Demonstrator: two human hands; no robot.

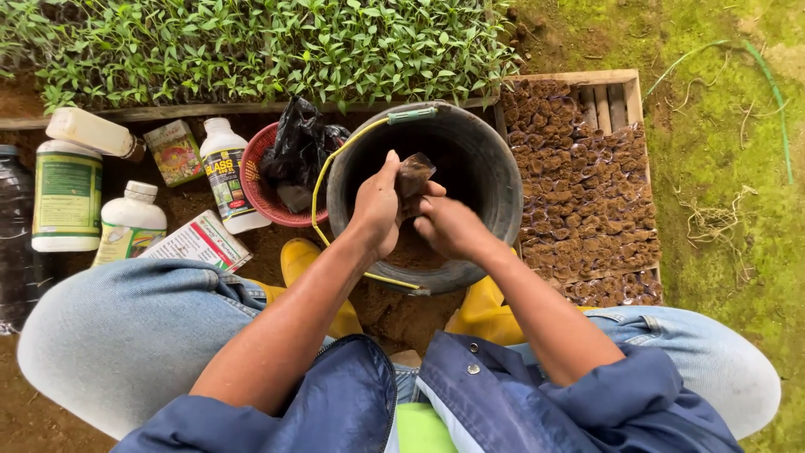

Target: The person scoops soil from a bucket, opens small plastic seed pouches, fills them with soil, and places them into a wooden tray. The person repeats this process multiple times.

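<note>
Holding a small brown soil-filled plastic seedling bag (413, 174) over the round black plastic bucket (495, 159), we pinch its rim with our left hand (376, 205) while our right hand (450, 225) steadies it. We judge filling is underway; next it needs firming, keeping upright.

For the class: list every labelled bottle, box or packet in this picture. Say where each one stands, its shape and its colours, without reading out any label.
Tall white bottle: beside the red basket, yellow-black label.
Small white bottle: left foreground, pale label.
Large white jar: far left, green label.
Lying cream bottle: upper left, brown cap.
Small box: green-red, tilted.
Flat box: white with red, on soil.
</note>
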